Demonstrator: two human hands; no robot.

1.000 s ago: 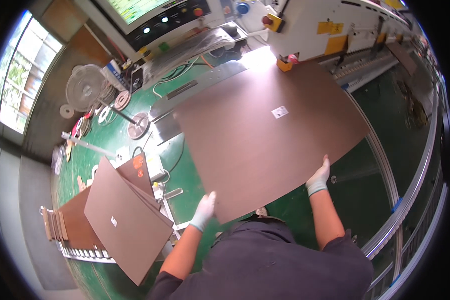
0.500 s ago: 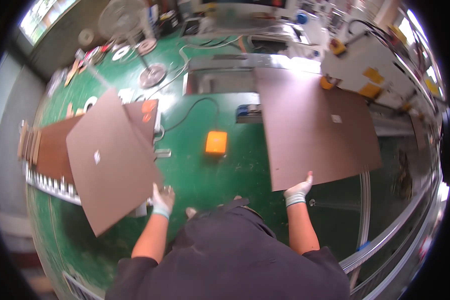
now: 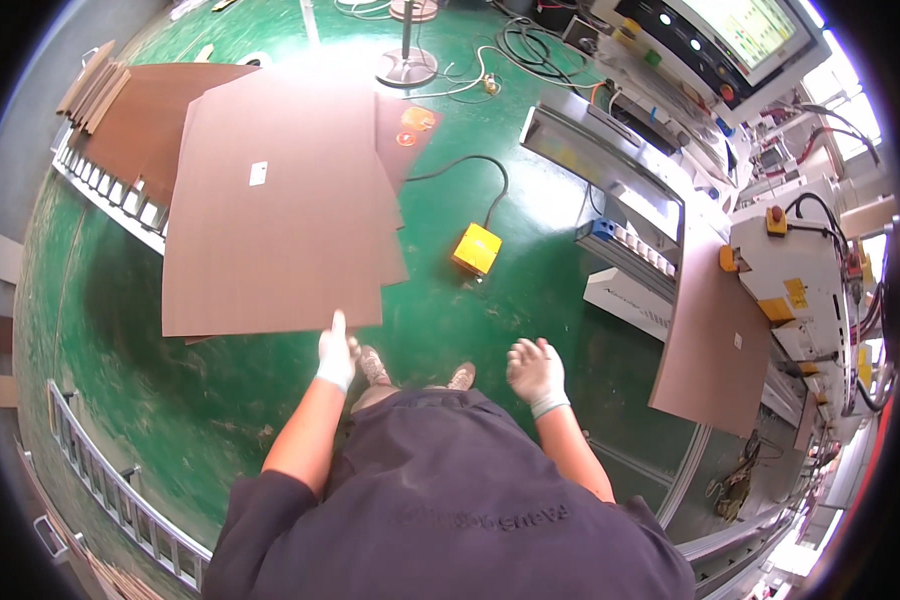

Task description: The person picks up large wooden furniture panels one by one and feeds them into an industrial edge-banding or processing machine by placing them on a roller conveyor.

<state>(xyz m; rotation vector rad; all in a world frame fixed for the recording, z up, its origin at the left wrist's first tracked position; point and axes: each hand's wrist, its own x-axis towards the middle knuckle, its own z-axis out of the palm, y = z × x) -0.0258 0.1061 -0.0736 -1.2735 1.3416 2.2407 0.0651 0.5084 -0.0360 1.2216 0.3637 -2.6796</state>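
Left hand [image 3: 336, 355], gloved, grips the near edge of a large brown panel [image 3: 275, 205], fingers closed on its lower right corner. The panel lies over a stack of similar brown boards [image 3: 145, 115] resting on a roller rack [image 3: 105, 185] at the person's left. Right hand [image 3: 536, 372], gloved, is free, fingers loosely spread, holding nothing. A second brown panel [image 3: 715, 335] sits at the machine [image 3: 800, 285] on the right, apparently on its feed table. A yellow foot pedal [image 3: 477, 248] lies on the green floor [image 3: 120, 350] between them.
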